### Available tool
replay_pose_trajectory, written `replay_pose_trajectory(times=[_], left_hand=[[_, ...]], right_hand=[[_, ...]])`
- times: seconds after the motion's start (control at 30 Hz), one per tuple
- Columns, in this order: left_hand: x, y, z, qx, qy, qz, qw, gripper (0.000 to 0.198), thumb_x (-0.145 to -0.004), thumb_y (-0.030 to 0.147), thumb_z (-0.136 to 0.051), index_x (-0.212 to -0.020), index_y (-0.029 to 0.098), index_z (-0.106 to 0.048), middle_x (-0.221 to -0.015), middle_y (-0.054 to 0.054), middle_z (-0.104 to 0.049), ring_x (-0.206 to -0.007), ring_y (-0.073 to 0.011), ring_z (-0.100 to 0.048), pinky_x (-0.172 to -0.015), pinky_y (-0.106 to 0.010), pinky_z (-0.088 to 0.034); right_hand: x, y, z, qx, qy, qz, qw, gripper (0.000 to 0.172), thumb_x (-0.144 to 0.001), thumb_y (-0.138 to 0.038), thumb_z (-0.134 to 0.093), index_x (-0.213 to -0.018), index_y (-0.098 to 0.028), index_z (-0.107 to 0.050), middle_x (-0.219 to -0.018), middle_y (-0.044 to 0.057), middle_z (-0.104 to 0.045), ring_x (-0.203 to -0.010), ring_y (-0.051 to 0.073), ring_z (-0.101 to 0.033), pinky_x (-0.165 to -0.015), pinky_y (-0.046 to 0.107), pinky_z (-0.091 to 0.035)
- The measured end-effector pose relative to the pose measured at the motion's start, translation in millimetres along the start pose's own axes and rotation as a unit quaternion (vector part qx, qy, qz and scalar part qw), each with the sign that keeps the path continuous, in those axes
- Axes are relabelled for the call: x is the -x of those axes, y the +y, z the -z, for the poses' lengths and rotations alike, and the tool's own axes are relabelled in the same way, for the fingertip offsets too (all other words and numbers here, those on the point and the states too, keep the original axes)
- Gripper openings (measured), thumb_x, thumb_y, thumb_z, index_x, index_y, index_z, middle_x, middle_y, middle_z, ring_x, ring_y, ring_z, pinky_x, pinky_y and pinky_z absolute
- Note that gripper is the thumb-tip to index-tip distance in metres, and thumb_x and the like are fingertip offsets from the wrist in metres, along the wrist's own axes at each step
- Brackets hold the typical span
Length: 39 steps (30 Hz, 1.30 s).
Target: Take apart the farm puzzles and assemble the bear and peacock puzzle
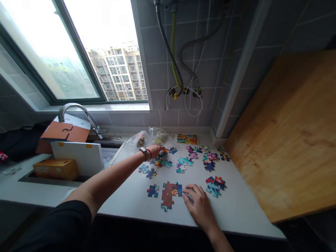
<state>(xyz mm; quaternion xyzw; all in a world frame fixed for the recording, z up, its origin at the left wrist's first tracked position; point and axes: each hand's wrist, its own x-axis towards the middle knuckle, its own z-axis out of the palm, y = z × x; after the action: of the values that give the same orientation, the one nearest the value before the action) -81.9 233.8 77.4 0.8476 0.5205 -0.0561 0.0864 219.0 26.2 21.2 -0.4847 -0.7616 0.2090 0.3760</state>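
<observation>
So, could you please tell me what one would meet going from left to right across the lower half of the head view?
Cardboard box → loose puzzle piece → partly joined puzzle pieces → right hand → small cluster of puzzle pieces → wooden chopping board

Daylight pours through a large window on the left, with a tall apartment block beyond the glass. Ahead rises a grey tiled wall, where a yellow hose and a dark hose run down to wall-mounted valves. A curved steel faucet stands beneath the windowsill, behind a sink set into the white worktop. A wooden butcher-block slab fills the right.
</observation>
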Motion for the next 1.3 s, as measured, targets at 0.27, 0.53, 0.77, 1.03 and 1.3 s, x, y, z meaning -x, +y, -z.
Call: replay_pose_trajectory(times=[0.27,0.53,0.77,1.03,1.3], left_hand=[[-24.7,-18.9,-6.1,0.029,-0.006,0.012,0.999,0.034,-0.103,0.038,-0.065,-0.132,0.019,-0.064,-0.135,-0.011,-0.064,-0.114,-0.0245,-0.067,-0.097,-0.046,-0.06],[-39.1,-38.6,-8.9,0.074,-0.023,0.007,0.997,0.036,-0.103,0.038,-0.066,-0.133,0.019,-0.063,-0.134,-0.011,-0.064,-0.114,-0.0249,-0.067,-0.096,-0.046,-0.06],[-32.3,-43.0,-13.0,0.11,-0.004,-0.022,0.994,0.035,-0.103,0.038,-0.064,-0.132,0.018,-0.063,-0.134,-0.011,-0.064,-0.113,-0.0244,-0.067,-0.096,-0.046,-0.06],[-30.7,-44.4,-11.6,0.155,0.048,-0.028,0.986,0.014,-0.071,0.014,-0.082,-0.078,0.025,-0.078,-0.074,0.001,-0.074,-0.073,-0.0174,-0.066,-0.065,-0.024,-0.045],[-13.5,-42.3,-12.0,0.179,0.097,-0.037,0.978,0.018,-0.071,0.012,-0.082,-0.083,0.025,-0.079,-0.098,-0.002,-0.079,-0.08,-0.0181,-0.067,-0.07,-0.025,-0.044]], right_hand=[[-20.2,10.6,6.4,-0.124,-0.053,-0.045,0.99,0.025,-0.102,-0.038,-0.058,-0.095,-0.025,-0.079,-0.103,0.01,-0.076,-0.101,0.027,-0.073,-0.094,0.041,-0.059],[-66.6,4.6,5.0,-0.138,-0.172,0.028,0.975,0.021,-0.099,-0.034,-0.061,-0.101,-0.025,-0.08,-0.109,0.009,-0.074,-0.103,0.024,-0.072,-0.092,0.037,-0.059],[-96.2,5.6,-20.2,-0.157,-0.137,0.064,0.976,0.021,-0.1,-0.033,-0.06,-0.097,-0.023,-0.078,-0.095,0.007,-0.074,-0.09,0.02,-0.071,-0.079,0.032,-0.058],[-113.8,7.5,-31.2,-0.168,-0.103,0.059,0.979,0.024,-0.101,-0.038,-0.058,-0.097,-0.024,-0.077,-0.092,0.007,-0.074,-0.088,0.022,-0.07,-0.078,0.035,-0.058],[-104.2,27.0,-32.2,-0.209,-0.066,-0.005,0.976,0.029,-0.104,-0.044,-0.056,-0.099,-0.023,-0.076,-0.087,0.005,-0.069,-0.081,0.021,-0.066,-0.078,0.035,-0.056]])
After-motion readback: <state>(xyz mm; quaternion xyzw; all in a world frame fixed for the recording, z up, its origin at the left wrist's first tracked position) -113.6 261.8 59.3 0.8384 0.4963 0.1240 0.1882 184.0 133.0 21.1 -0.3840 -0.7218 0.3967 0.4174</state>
